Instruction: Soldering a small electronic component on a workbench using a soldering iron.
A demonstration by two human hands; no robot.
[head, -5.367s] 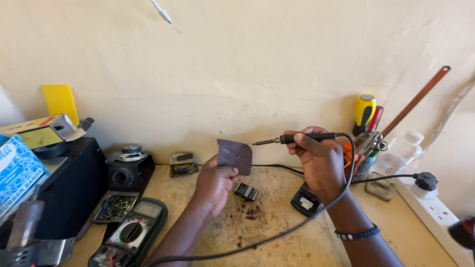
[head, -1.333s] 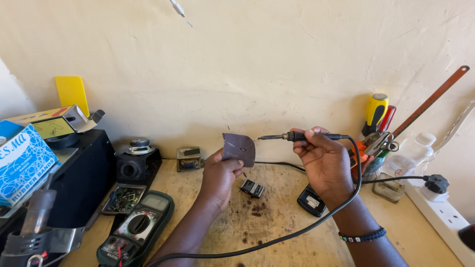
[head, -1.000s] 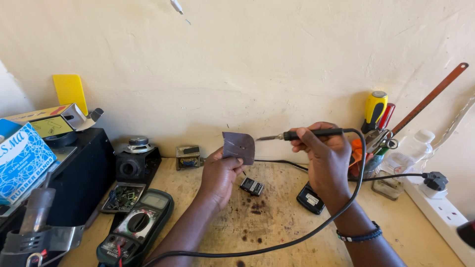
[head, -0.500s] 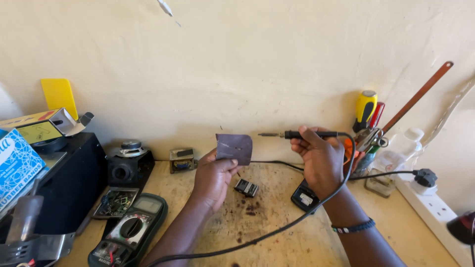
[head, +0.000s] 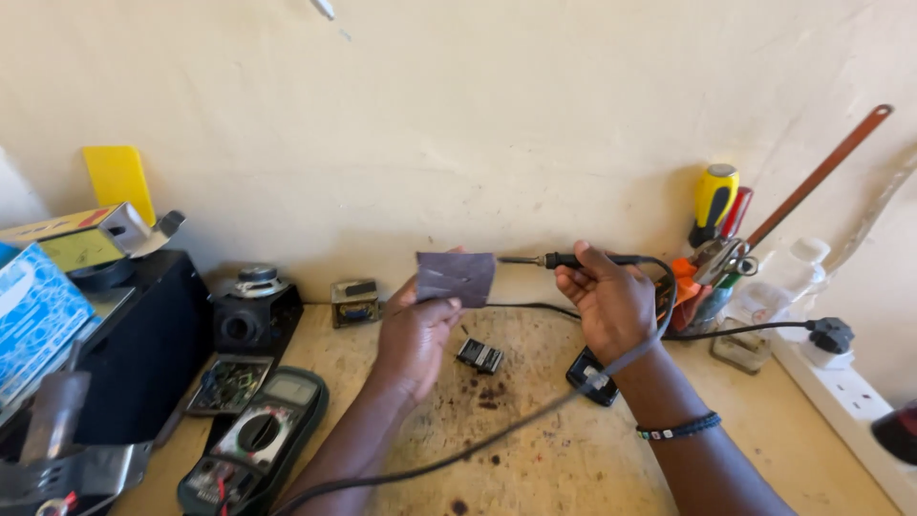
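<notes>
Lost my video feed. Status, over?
Left hand holds sandpaper square. Right hand grips soldering iron, tip just clear of the square. Nothing between.

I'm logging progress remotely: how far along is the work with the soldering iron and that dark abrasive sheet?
Done: the soldering iron is plugged in, its cable running to the plug at the wall strip. In hand: the right hand holds the iron level, tip just short of the dark sheet raised by the left hand. Left: tip and sheet are not yet touching.

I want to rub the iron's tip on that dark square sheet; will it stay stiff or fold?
The dark square sheet looks thin and creased, so it probably bends under pressure. The left hand pinches only its lower edge, so the top likely flexes. It seems very light.
</notes>
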